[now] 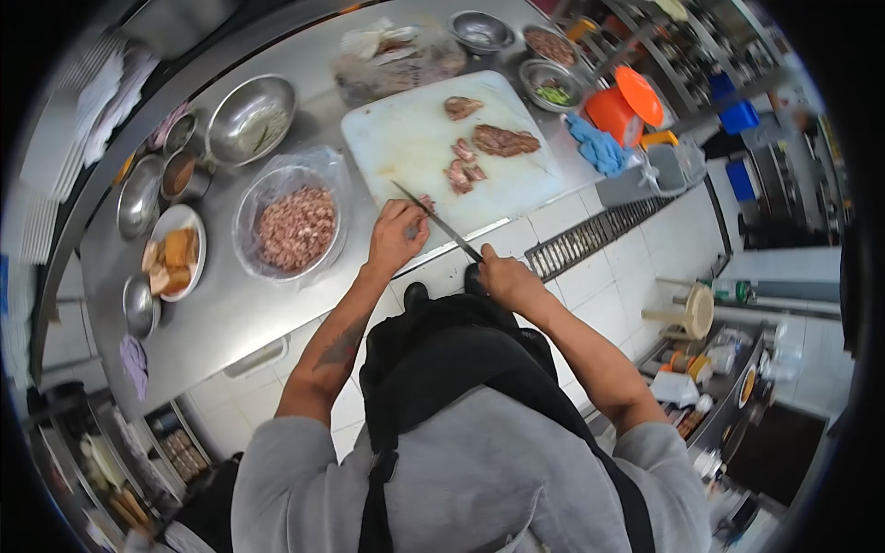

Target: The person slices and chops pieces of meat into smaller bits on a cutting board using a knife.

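Observation:
My right hand (pixel 513 283) is closed round the handle of a long knife (pixel 441 221), its blade pointing up and left over the near edge of the white cutting board (pixel 387 138). Beside the blade, my left hand (pixel 398 234) has its fingers curled at the board's near edge. A small bit of meat (pixel 426 201) shows by the fingertips; whether they grip it is hidden. Farther up the board lie a large piece of meat (pixel 505 141), a smaller piece (pixel 462 108) and several cut strips (pixel 463 175). Left of the board, a plastic-lined bowl holds chopped meat (pixel 296 229).
Metal bowls (pixel 251 120) and a white plate (pixel 197 221) of food stand on the left of the steel table (pixel 221 318). Behind the board lies a plastic bag (pixel 401 66). At right are a blue cloth (pixel 597 145), an orange scale (pixel 616 114) and a floor drain (pixel 599 237).

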Motion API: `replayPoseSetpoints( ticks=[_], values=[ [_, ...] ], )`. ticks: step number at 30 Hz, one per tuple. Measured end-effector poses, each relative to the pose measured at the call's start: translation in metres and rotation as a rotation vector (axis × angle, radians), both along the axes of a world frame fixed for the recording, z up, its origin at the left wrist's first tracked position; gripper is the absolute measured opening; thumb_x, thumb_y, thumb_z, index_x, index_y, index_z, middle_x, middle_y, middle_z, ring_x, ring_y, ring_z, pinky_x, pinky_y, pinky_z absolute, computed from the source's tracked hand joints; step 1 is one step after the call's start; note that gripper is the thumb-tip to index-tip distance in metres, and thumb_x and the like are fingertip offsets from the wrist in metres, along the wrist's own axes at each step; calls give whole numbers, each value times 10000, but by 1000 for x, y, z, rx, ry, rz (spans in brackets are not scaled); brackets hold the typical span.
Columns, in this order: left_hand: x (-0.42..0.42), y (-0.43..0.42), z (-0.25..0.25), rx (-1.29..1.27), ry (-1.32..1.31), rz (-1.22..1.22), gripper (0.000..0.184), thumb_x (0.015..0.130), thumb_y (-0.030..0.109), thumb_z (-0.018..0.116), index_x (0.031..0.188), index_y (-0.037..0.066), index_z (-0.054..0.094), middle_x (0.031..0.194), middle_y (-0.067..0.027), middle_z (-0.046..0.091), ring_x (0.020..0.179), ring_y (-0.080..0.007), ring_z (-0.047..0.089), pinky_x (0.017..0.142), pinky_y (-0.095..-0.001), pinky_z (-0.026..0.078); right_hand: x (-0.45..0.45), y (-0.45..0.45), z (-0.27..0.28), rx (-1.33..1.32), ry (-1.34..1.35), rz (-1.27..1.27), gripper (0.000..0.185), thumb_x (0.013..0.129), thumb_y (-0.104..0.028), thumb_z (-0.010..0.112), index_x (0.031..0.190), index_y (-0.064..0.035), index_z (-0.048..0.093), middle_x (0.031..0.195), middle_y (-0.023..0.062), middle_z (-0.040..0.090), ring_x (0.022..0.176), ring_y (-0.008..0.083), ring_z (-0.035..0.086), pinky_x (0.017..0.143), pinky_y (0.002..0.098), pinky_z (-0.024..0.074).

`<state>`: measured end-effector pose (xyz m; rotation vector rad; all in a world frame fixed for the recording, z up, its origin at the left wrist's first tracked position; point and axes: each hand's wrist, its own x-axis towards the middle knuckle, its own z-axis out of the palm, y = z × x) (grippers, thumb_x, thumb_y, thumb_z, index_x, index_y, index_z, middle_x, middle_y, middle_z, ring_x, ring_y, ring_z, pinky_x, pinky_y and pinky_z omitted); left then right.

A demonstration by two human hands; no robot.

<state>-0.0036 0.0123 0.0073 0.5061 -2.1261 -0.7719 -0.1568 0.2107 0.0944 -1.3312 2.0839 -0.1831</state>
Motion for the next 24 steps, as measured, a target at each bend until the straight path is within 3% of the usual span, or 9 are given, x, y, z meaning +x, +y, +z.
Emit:
replayPoseSetpoints(
  ticks=[7,11,14,24],
  values=[
    [7,-1,-5,-42,-63,45,164,754,23,754,903,47,691,946,-93,656,944,-315,620,832,-412,544,4,15,66,20,117,60,239,1062,-226,490,1125,5,483,803,354,686,803,567,682,768,671,523],
    [6,-2,-9,-31,-75,21,174,745,16,762,902,44,692,924,-100,663,920,-321,628,837,-411,543,2,18,-8,-62,74,50,224,1058,-206,496,1115,10,482,798,360,679,791,566,680,747,668,531],
    [6,-1,-7,6,-43,35,165,747,12,759,892,40,686,898,-100,657,898,-320,629,832,-415,543,3,-3,-16,-95,52,25,232,1055,-207,495,1109,18,481,810,363,682,796,564,681,748,665,535],
    [5,-1,2,0,18,65,173,759,26,742,924,45,692,918,-100,636,910,-322,616,816,-419,549,-5,-13,26,-38,138,105,248,1045,-199,503,1127,34,501,802,338,692,792,541,693,748,636,550]
  ],
)
